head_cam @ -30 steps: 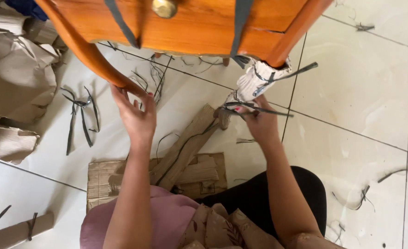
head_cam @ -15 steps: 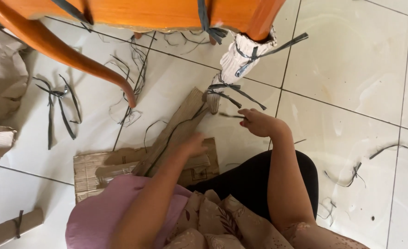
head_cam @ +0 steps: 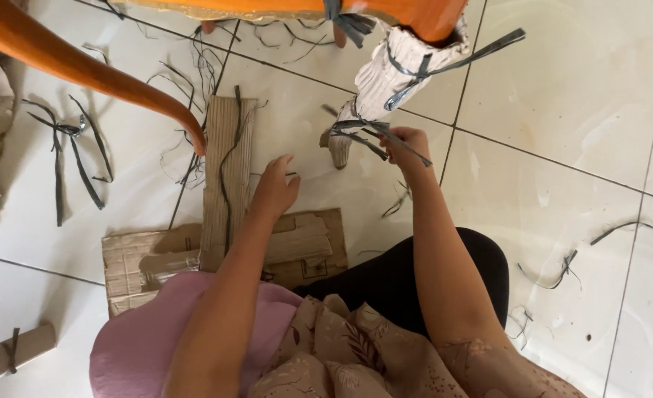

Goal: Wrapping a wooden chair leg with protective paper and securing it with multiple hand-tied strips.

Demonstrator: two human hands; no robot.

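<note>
Pinching a dark grey plastic strap [head_cam: 404, 151] between thumb and fingers, the right hand [head_cam: 407, 147] works beside the white corrugated-cardboard wrapping [head_cam: 376, 88] bound around an orange wooden furniture leg [head_cam: 422, 15]. The strap runs from a knot on that wrapping. The left hand [head_cam: 275, 190] hovers with fingers loosely spread and holding nothing, just beside a long brown corrugated cardboard strip [head_cam: 225, 169] lying on the white tiled floor [head_cam: 562, 147]. A flattened brown cardboard sheet [head_cam: 142, 258] lies under the strip's near end. Loose grey strap offcuts [head_cam: 68, 147] are scattered at left, under a curved orange wooden leg [head_cam: 75, 66].
</note>
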